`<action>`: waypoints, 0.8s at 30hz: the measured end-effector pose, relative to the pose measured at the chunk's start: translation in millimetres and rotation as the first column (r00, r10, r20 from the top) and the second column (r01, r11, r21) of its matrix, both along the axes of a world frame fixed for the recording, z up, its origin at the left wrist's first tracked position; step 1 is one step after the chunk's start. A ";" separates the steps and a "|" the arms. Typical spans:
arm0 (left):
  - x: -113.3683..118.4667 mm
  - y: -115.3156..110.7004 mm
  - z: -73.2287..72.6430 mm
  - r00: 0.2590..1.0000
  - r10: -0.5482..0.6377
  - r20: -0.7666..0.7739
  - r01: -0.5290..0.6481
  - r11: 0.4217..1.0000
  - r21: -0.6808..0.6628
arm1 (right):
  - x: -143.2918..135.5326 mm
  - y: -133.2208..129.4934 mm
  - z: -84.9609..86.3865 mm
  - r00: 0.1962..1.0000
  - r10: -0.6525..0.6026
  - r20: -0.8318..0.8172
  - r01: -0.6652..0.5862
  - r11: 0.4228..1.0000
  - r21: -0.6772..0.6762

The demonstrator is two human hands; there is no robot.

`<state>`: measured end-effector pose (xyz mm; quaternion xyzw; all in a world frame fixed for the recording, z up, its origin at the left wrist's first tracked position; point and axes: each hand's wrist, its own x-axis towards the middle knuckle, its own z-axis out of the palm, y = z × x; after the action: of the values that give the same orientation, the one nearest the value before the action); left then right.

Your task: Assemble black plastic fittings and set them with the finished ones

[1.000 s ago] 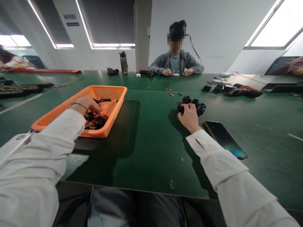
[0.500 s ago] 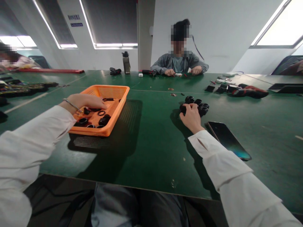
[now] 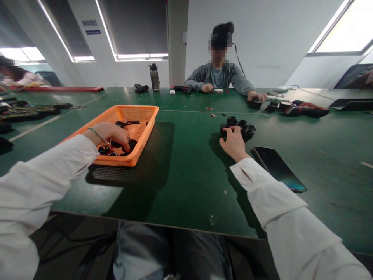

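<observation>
Small black ring-shaped parts lie in the orange basket at my left. My left hand is down among them, fingers curled over the parts; I cannot tell whether they grip one. My right hand rests against a cluster of black round parts on the green tabletop, fingers bent and touching its near edge. A dark phone lies just beside my right wrist.
</observation>
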<state>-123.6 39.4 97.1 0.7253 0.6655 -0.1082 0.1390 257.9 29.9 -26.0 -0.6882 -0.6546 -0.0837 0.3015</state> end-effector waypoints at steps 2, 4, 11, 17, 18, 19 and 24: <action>-2.2 2.1 3.0 0.992 -0.010 -0.124 -0.007 0.991 -0.137 | -0.3 0.3 -0.3 1.000 0.004 0.002 -0.004 1.000 -0.002; -2.8 4.9 7.6 0.965 -0.111 -0.236 0.090 0.991 -0.097 | -0.9 0.4 -0.5 1.000 0.006 -0.006 -0.006 1.000 0.003; 20.7 -4.4 42.9 0.933 0.043 -0.357 0.110 0.911 0.398 | -5.2 -1.1 6.2 1.000 0.014 -0.002 -0.013 0.993 0.115; 87.1 -43.2 49.8 0.968 -0.096 -0.232 0.206 0.831 0.516 | -24.0 -8.8 13.8 0.962 0.263 -0.072 -0.244 0.949 0.199; 99.7 -50.4 43.3 0.962 -0.170 -0.215 0.258 0.829 0.497 | -30.4 -11.6 14.1 0.929 0.342 -0.140 -0.316 0.932 0.177; 111.4 -56.8 34.8 0.953 -0.222 -0.204 0.295 0.829 0.475 | -37.6 -14.9 14.0 0.875 0.425 -0.234 -0.403 0.905 0.136; 145.7 -68.0 -17.0 0.940 -0.321 -0.116 0.340 0.843 0.417 | -75.3 -32.5 11.3 0.349 0.526 -0.775 -0.780 0.621 0.070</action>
<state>22.1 -28.6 80.1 0.8392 0.5406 0.0044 -0.0593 182.6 -2.6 -14.7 -0.3705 -0.6987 0.4347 0.4308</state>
